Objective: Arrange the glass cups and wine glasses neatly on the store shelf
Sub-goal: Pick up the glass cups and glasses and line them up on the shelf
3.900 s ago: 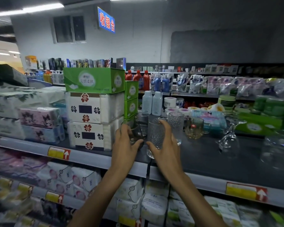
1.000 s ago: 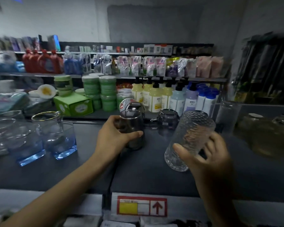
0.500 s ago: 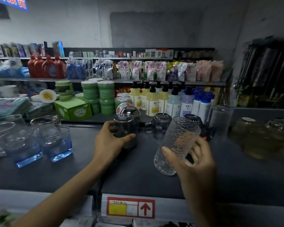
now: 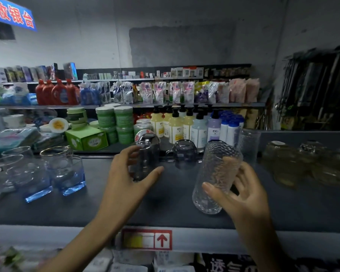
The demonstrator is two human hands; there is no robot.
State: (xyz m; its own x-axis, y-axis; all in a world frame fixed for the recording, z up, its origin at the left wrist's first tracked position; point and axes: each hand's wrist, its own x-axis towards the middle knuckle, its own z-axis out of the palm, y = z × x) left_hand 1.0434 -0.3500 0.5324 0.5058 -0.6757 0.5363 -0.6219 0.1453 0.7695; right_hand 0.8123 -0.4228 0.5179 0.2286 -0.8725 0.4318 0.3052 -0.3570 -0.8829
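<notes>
Textured glass cup [image 4: 214, 173], the nearest of the glassware, is tilted in the right hand [image 4: 245, 197] over the front part of the dark shelf [image 4: 175, 211], just behind the price label [image 4: 146, 239] on the shelf lip. Its base points down towards the person and its mouth leans away. Whether the base touches the shelf I cannot tell. The right thumb [image 4: 212, 190] crosses the near side of the cup and the other fingers curl round its far side, so the grip is closed and moderately wide, spanning the cup's girth. A little further in, the left hand [image 4: 126, 179] curves round a smoked glass cup [image 4: 145, 158] that stands on the shelf. The thumb stretches across the cup's lower front, the fingers reach round its left side, and the hold looks loose. I judge this to be the placing step: one cup is being seated while the other waits for its spot. The next move probably calls for righting the textured cup and lowering it flat, most likely beside the matching textured cup [image 4: 248, 146] at the back right. That has to be done without clipping the upturned dark mug [image 4: 185, 154], which stands between them. To the left, well apart, stand blue-based square glasses [image 4: 67, 173], and to the right a blurred cluster of amber glasses [image 4: 283, 163]. Beyond the shelf's back edge are pump bottles [image 4: 177, 126] and green tubs [image 4: 124, 122].
</notes>
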